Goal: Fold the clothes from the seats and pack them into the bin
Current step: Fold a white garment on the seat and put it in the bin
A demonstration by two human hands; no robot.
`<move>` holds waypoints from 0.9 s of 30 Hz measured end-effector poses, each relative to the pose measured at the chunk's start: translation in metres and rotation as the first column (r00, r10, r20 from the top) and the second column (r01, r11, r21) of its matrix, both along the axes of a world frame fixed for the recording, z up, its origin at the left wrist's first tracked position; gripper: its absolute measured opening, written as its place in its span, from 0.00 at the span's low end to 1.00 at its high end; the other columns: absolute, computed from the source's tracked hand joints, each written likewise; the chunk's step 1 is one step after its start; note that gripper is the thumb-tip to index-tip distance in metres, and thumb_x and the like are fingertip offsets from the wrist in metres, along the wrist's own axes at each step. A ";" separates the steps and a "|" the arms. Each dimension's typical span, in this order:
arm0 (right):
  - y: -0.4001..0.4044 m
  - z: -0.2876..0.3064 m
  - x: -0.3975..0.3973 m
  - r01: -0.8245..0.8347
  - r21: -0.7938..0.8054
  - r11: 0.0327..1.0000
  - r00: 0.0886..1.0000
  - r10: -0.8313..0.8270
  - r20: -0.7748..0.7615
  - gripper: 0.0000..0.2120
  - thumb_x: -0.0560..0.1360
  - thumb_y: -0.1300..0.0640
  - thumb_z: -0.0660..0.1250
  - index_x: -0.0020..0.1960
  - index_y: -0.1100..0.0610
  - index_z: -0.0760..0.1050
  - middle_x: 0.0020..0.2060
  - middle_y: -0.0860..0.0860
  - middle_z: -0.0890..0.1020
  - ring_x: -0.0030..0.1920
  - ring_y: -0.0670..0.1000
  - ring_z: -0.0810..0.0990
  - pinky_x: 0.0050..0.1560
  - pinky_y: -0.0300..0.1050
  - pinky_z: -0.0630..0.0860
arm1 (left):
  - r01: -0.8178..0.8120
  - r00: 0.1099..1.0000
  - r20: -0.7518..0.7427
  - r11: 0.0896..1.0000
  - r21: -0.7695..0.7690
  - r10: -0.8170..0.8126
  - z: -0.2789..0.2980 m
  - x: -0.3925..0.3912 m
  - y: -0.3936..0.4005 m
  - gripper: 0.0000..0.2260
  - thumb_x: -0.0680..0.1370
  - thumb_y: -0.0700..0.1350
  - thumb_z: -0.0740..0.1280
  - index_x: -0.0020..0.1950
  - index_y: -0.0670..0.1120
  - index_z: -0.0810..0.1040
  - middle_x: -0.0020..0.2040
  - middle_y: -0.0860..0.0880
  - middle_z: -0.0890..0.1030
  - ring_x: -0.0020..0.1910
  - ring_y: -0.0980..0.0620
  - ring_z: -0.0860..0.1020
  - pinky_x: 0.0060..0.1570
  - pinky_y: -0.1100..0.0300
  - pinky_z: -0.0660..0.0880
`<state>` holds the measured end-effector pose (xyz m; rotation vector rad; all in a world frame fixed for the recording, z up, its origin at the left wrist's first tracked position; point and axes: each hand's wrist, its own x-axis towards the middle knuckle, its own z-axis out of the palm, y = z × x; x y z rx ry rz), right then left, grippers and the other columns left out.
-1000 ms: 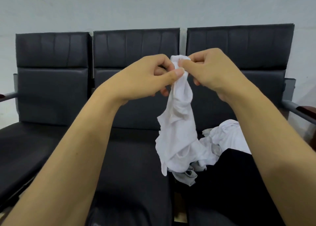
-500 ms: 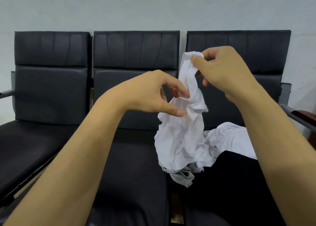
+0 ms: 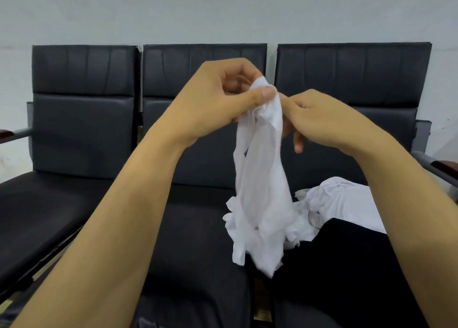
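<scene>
Item: thin white garment (image 3: 260, 179), crumpled, held up before the row of black seats (image 3: 203, 228). Top edge is pinched between thumb and fingers of the left hand (image 3: 223, 97); just beside and slightly below that pinch, it is gripped by the right hand (image 3: 319, 119). The remainder hangs beneath the grip.

Below right of the grip: more white clothes (image 3: 342, 203) and a black garment (image 3: 347, 265).

Risk: the bunched fabric may be folded twisted if no true edge is found.

Markings: none legible. Bin: not in view.

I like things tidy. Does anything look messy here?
Yes. The white garment pinched by the left hand and right hand hangs crumpled, not folded. More white clothes and a black garment lie heaped on the right seat.
</scene>
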<state>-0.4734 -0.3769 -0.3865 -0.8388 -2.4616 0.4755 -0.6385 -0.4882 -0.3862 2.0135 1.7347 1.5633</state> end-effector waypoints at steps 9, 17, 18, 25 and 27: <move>-0.035 0.002 -0.001 -0.140 -0.068 0.988 0.974 0.150 0.172 0.35 0.80 0.28 0.40 0.60 0.43 0.80 0.41 0.42 0.88 0.32 0.47 0.85 0.47 0.47 0.73 | -0.213 0.963 0.181 0.976 0.045 0.202 0.012 -0.022 -0.014 0.12 0.82 0.52 0.71 0.60 0.46 0.80 0.33 0.52 0.83 0.29 0.57 0.77 0.35 0.61 0.77; -0.064 0.001 -0.017 -0.119 0.059 0.991 0.957 0.099 0.272 0.32 0.78 0.31 0.61 0.77 0.42 0.60 0.36 0.39 0.86 0.32 0.40 0.85 0.50 0.46 0.80 | -0.086 0.995 0.067 0.975 0.203 0.074 0.035 -0.031 -0.065 0.16 0.85 0.40 0.66 0.72 0.49 0.72 0.59 0.56 0.86 0.36 0.54 0.81 0.35 0.60 0.74; -0.066 0.000 -0.021 -0.136 0.040 0.990 0.960 0.122 0.252 0.35 0.79 0.33 0.63 0.80 0.41 0.55 0.39 0.39 0.87 0.33 0.40 0.85 0.52 0.46 0.80 | -0.076 0.996 0.065 0.974 0.212 0.063 0.037 -0.031 -0.070 0.17 0.85 0.40 0.66 0.72 0.50 0.72 0.60 0.58 0.86 0.36 0.54 0.80 0.36 0.60 0.75; -0.073 0.005 -0.026 -0.303 -0.100 0.948 0.900 0.251 -0.357 0.20 0.82 0.52 0.68 0.73 0.43 0.70 0.41 0.43 0.88 0.30 0.44 0.81 0.47 0.45 0.79 | -0.079 0.994 0.092 0.970 0.229 0.059 0.044 -0.034 -0.087 0.18 0.84 0.42 0.67 0.72 0.56 0.74 0.64 0.56 0.84 0.38 0.53 0.80 0.38 0.60 0.77; -0.077 0.011 -0.021 -0.356 -0.039 0.934 0.875 0.318 -0.364 0.17 0.83 0.53 0.66 0.70 0.42 0.72 0.42 0.44 0.88 0.31 0.46 0.82 0.45 0.41 0.76 | -0.085 0.994 0.085 0.967 0.240 0.066 0.044 -0.035 -0.089 0.18 0.84 0.42 0.67 0.72 0.57 0.75 0.68 0.54 0.82 0.40 0.53 0.83 0.38 0.61 0.77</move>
